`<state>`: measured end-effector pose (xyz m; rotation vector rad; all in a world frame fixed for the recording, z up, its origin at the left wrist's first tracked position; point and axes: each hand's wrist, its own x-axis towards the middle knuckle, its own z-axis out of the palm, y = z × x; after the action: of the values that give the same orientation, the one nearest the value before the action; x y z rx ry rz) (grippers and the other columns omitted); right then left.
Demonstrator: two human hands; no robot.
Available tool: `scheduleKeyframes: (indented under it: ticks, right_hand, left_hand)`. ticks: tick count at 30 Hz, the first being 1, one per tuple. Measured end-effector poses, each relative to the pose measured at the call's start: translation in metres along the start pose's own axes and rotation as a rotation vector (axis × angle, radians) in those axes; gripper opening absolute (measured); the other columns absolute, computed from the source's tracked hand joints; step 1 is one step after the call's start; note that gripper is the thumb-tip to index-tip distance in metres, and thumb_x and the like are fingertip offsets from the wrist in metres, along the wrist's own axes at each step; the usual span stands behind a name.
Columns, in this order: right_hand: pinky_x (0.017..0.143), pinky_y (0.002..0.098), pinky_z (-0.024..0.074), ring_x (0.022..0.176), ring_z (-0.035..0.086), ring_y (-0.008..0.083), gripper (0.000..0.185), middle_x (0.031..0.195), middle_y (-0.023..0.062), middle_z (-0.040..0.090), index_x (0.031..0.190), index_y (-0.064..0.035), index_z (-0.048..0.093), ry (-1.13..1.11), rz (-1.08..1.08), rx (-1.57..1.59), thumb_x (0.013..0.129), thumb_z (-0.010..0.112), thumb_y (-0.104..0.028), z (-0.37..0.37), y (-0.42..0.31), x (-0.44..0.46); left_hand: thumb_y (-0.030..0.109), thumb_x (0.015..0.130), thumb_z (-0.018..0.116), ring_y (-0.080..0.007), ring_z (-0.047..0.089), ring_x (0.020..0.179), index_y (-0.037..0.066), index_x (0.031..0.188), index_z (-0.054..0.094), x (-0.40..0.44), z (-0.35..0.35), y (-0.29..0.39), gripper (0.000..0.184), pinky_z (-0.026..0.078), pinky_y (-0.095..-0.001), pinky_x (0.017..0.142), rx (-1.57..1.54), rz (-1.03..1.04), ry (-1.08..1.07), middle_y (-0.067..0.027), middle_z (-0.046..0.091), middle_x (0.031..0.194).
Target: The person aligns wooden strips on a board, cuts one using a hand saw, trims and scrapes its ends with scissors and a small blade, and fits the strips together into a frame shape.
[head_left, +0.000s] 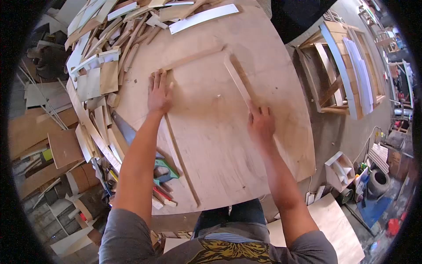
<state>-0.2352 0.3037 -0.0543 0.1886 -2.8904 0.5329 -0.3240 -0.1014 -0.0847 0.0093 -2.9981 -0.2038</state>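
A large plywood sheet (211, 132) lies before me. On its left half my left hand (159, 93) rests with fingers stretched forward, at the corner where a long wooden strip (181, 162) meets a far strip (193, 58). The long strip runs from under that hand toward the near edge. My right hand (261, 123) is closed round the near end of another strip (238, 79), which slants away to the far strip's right end. Whether the strips are joined at the corners is too blurred to tell.
Wood offcuts (127, 39) heap along the far left, with a white strip (204, 18) beyond. A green-handled saw (166, 170) and a red-handled tool (162, 193) lie near my left forearm. A wooden frame (340, 66) stands on the floor at right.
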Motion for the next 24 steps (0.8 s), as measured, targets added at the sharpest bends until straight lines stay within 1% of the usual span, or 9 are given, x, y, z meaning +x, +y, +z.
scheduleKeyframes:
  ticks: [4,7,10,11,18,24]
  right_hand:
    - [0.078,0.0509,0.0543,0.092,0.062,0.0366,0.050,0.103,0.0146,0.060,0.143,-0.0237,0.063,-0.025,0.059,0.006,0.094,0.067,-0.018,0.019,-0.010,0.032]
    - [0.077,0.0518,0.0544,0.092,0.062,0.0369,0.048,0.101,0.0152,0.060,0.144,-0.0220,0.062,-0.128,0.138,0.083,0.096,0.064,-0.019,0.012,-0.018,0.043]
    - [0.076,0.0508,0.0548,0.091,0.063,0.0362,0.049,0.099,0.0151,0.060,0.145,-0.0211,0.062,-0.056,0.021,0.082,0.097,0.064,-0.018,0.017,-0.014,0.049]
    - [0.076,0.0504,0.0549,0.091,0.063,0.0361,0.048,0.099,0.0151,0.060,0.145,-0.0209,0.062,-0.071,0.010,0.071,0.097,0.064,-0.018,0.018,-0.013,0.050]
    - [0.075,0.0494,0.0546,0.090,0.063,0.0359,0.048,0.097,0.0148,0.061,0.142,-0.0205,0.064,-0.114,-0.005,0.070,0.095,0.067,-0.016,0.015,-0.012,0.061]
    - [0.076,0.0485,0.0541,0.090,0.062,0.0357,0.049,0.095,0.0140,0.061,0.142,-0.0216,0.065,-0.120,-0.028,0.066,0.093,0.070,-0.017,0.013,-0.008,0.063]
  left_hand:
    - [0.045,0.106,0.050,-0.0437,0.018,0.157,0.016,0.162,0.037,-0.001,-0.006,0.005,0.064,0.020,-0.0496,0.129,-0.014,-0.012,0.017,-0.0133,0.026,0.171]
    - [0.044,0.106,0.051,-0.0439,0.018,0.157,0.016,0.161,0.039,-0.002,-0.009,0.008,0.063,0.021,-0.0495,0.128,-0.037,-0.035,0.021,-0.0134,0.027,0.171]
    - [0.043,0.105,0.053,-0.0445,0.020,0.157,0.017,0.161,0.040,-0.003,-0.009,0.008,0.063,0.022,-0.0496,0.128,-0.049,-0.039,0.025,-0.0139,0.029,0.170]
    - [0.043,0.105,0.053,-0.0448,0.020,0.157,0.017,0.160,0.040,-0.002,-0.009,0.007,0.062,0.022,-0.0496,0.128,-0.050,-0.033,0.038,-0.0140,0.029,0.170]
    - [0.041,0.104,0.057,-0.0448,0.021,0.156,0.016,0.158,0.044,0.001,-0.009,0.013,0.061,0.023,-0.0500,0.127,-0.106,-0.051,0.079,-0.0143,0.032,0.169]
    - [0.046,0.103,0.056,-0.0447,0.023,0.156,0.015,0.158,0.045,0.003,-0.004,0.014,0.064,0.023,-0.0503,0.127,-0.081,-0.031,0.093,-0.0145,0.031,0.169]
